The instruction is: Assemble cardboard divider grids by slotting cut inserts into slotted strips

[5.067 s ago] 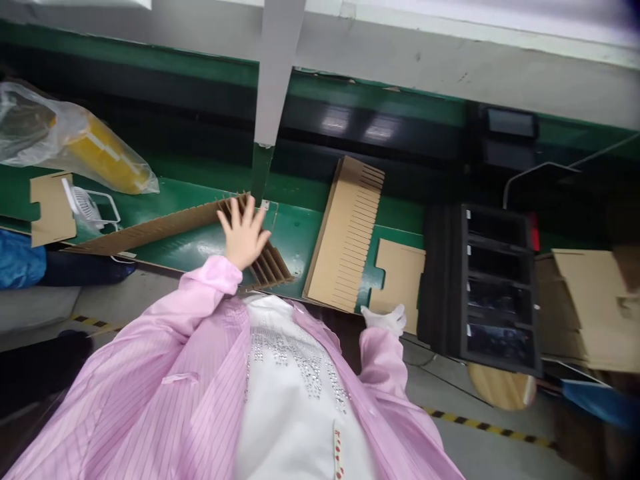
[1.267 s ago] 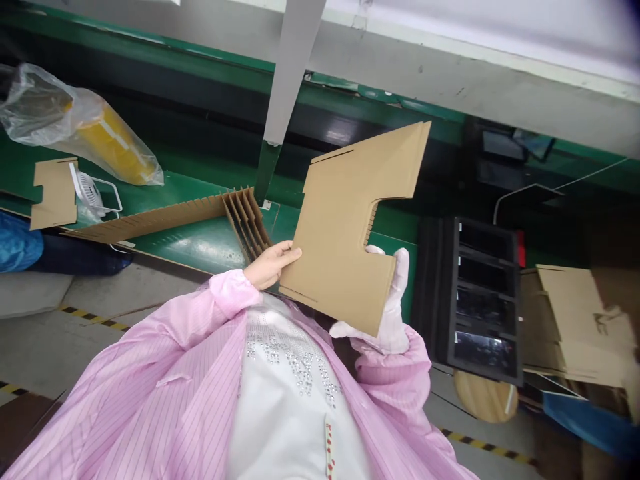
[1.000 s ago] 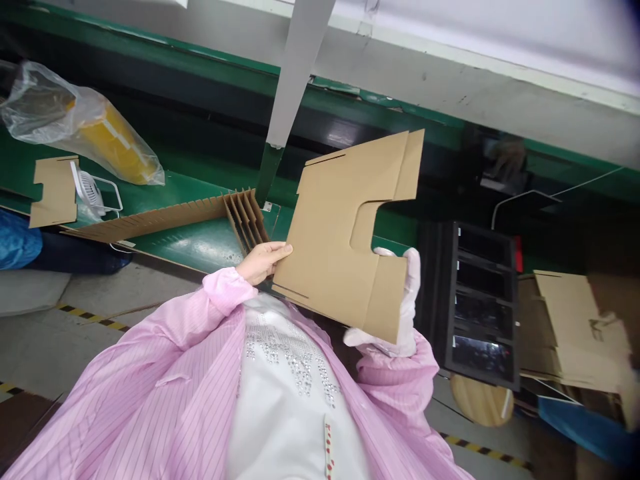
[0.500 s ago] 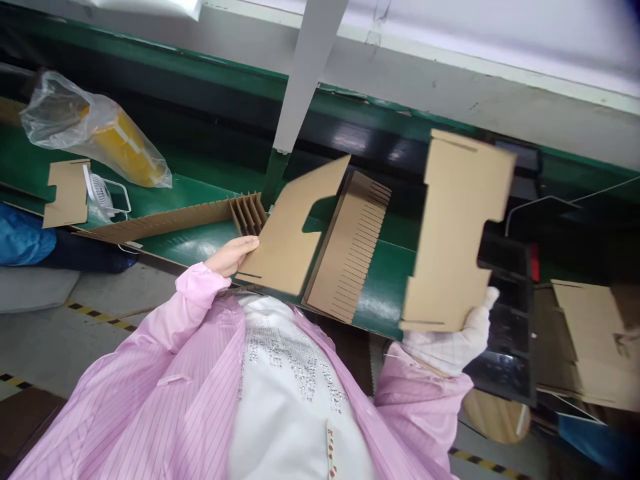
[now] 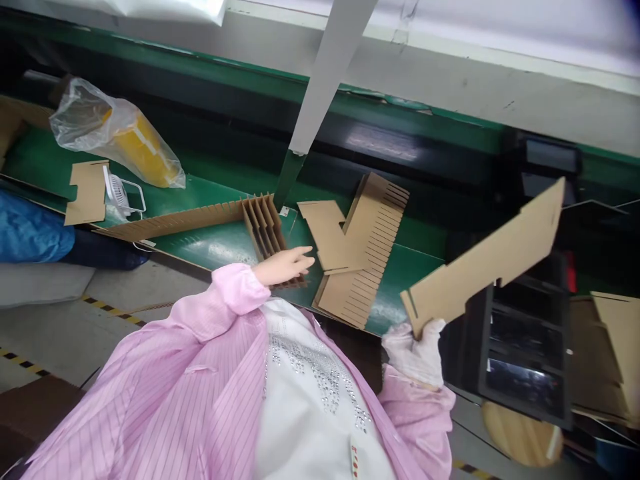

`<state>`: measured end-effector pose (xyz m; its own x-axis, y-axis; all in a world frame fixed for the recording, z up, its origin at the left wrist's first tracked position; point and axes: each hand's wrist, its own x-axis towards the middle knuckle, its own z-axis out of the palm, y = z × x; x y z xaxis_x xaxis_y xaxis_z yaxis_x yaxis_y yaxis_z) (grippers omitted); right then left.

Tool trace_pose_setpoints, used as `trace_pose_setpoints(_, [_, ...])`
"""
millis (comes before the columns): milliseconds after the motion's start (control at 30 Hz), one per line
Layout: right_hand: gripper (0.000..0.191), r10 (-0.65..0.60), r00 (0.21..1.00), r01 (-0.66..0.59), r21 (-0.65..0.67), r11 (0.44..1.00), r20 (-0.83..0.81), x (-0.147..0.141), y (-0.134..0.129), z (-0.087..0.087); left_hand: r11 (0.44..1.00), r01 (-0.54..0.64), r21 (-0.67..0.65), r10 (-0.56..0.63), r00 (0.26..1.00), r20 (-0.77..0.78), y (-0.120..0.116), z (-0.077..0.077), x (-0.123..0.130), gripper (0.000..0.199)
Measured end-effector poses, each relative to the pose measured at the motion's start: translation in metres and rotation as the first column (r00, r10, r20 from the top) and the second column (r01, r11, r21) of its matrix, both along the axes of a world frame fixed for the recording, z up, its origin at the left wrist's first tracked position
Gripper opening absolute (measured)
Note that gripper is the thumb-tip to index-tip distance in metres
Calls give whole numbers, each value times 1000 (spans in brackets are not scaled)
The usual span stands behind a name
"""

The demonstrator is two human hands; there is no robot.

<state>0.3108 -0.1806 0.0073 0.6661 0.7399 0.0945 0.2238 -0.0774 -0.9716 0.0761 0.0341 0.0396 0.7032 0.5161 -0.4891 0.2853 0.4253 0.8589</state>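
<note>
Gloved right hand (image 5: 417, 350) gripping cardboard (image 5: 483, 263).

right hand (image 5: 414, 352) with some fingers lost behind raised cardboard (image 5: 485, 260), black tray (image 5: 521, 405) kinda covered too, shirt lettering (image 5: 320, 377) too tiny to read, far-right cardboard (image 5: 623, 330) chopped off, blue-clothed person (image 5: 30, 230) mostly outta frame

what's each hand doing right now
Left hand: bare, partly open, holding nothing visible, near the slotted cardboard dividers.
Right hand: gloved, closed on the end of a notched cardboard sheet.

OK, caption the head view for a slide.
Gloved right hand holds a notched cardboard sheet; bare left hand hovers near a cardboard divider grid.
</note>
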Motion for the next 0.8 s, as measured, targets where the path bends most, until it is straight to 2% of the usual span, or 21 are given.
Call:
trace_pose_setpoints(100, [35, -21, 993, 6, -134, 991, -114, -28, 8, 10, 973, -41, 225, 44, 999, -11, 6, 7, -42, 46])
trace_pose_setpoints(167, [41, -10, 998, -6, -249, 969, -64, -45, 17, 21, 938, -43, 345, 78, 993, -87, 8, 6, -72, 44])
trace_pose_setpoints(267, [40, 52, 998, -41, -333, 942, 23, -74, 35, 39, 869, 102, 484, 19, 971, -239, 0, -3, -106, 34])
trace_pose_setpoints(333, [37, 75, 996, -90, -356, 930, -56, -96, 47, 52, 818, 229, 528, -59, 946, -319, -12, -11, -119, 28])
trace_pose_setpoints(433, [42, 154, 983, -183, -454, 872, -102, -127, 60, 68, 747, 364, 556, -146, 906, -398, -31, -22, -121, 33])
trace_pose_setpoints(533, [53, 292, 946, -167, -567, 807, 137, -144, 67, 76, 691, 447, 568, -134, 852, -507, -47, -28, -113, 33])
trace_pose_setpoints(600, [56, 328, 880, -67, -595, 801, 343, -149, 69, 76, 667, 482, 568, -80, 804, -589, -55, -31, -108, 31])
trace_pose_setpoints(667, [54, 348, 808, 6, -597, 803, 476, -152, 70, 74, 655, 500, 567, -34, 769, -639, -61, -32, -104, 32])
trace_pose_setpoints(800, [50, 401, 723, 7, -586, 810, 563, -158, 68, 72, 658, 503, 561, 8, 739, -673, -67, -30, -101, 33])
